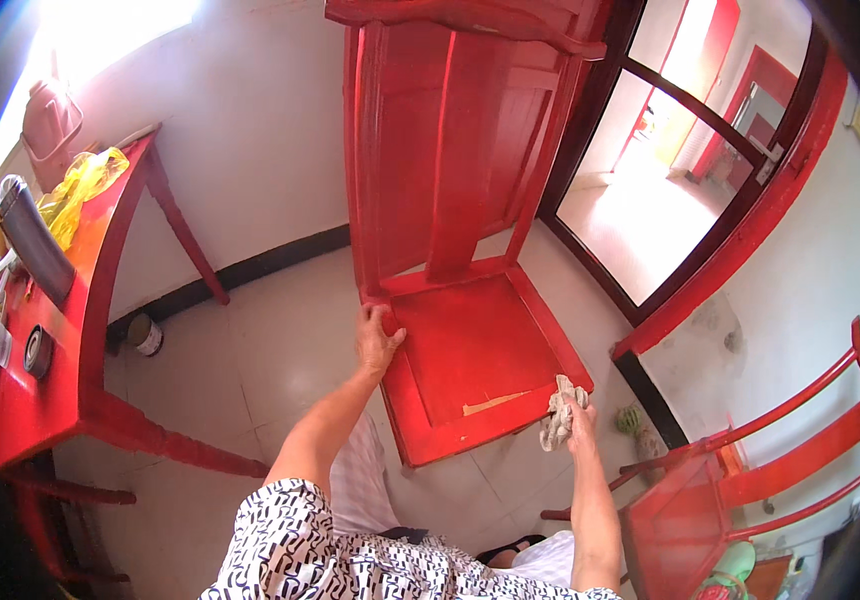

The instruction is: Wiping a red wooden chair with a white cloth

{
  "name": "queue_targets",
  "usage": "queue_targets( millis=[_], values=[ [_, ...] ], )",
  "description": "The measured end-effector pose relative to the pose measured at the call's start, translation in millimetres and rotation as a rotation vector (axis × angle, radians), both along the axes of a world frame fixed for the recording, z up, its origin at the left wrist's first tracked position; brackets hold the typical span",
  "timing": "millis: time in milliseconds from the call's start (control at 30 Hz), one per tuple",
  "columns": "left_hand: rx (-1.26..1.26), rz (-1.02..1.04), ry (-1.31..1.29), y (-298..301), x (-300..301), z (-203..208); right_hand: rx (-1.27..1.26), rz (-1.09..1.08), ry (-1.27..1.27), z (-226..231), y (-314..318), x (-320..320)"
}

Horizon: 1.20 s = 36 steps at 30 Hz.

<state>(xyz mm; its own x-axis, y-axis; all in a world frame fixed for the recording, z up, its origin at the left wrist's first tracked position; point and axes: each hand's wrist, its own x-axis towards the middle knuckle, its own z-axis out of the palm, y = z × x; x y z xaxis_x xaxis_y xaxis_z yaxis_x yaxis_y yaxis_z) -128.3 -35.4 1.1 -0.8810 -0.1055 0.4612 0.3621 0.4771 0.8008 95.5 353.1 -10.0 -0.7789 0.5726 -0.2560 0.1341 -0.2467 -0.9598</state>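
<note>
Your left hand (378, 338) grips the red wooden chair (470, 340) at its seat edge while your right hand (578, 412) clenches a crumpled whitish cloth (560, 410) at the front corner, most of the seat seemingly unwiped.

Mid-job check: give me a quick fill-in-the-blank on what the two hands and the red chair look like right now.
1. The left hand grips the left edge of the red wooden chair's ____.
2. The right hand holds a crumpled whitish ____ at the seat's front right corner.
3. A second red wooden chair stands to the person's ____.
4. The red wooden table carries a yellow plastic ____.

Missing words: seat; cloth; right; bag
</note>
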Motion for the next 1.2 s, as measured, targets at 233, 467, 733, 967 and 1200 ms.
queue_targets(
  millis=[233,467,733,967,1200],
  values=[
    [0.685,0.121,-0.944,-8.1,-2.7,-17.5,0.165,-0.1,0.007,-6.2,2.8,-10.0],
    [0.532,0.139,-0.774,-29.7,-32.0,-27.9,0.128,-0.062,0.031,-18.5,-0.2,-34.9],
    [0.786,0.362,-0.703,-55.3,-28.4,-22.7,0.219,0.154,-0.029,7.5,-46.6,-82.8],
    [0.945,0.485,-0.563,-98.0,-57.5,-33.5,0.281,0.215,0.012,23.3,-93.7,-140.3],
    [0.587,0.483,-0.396,-128.4,-72.8,-20.4,0.578,0.216,-0.18,36.6,-136.3,-188.5]
  ],
)
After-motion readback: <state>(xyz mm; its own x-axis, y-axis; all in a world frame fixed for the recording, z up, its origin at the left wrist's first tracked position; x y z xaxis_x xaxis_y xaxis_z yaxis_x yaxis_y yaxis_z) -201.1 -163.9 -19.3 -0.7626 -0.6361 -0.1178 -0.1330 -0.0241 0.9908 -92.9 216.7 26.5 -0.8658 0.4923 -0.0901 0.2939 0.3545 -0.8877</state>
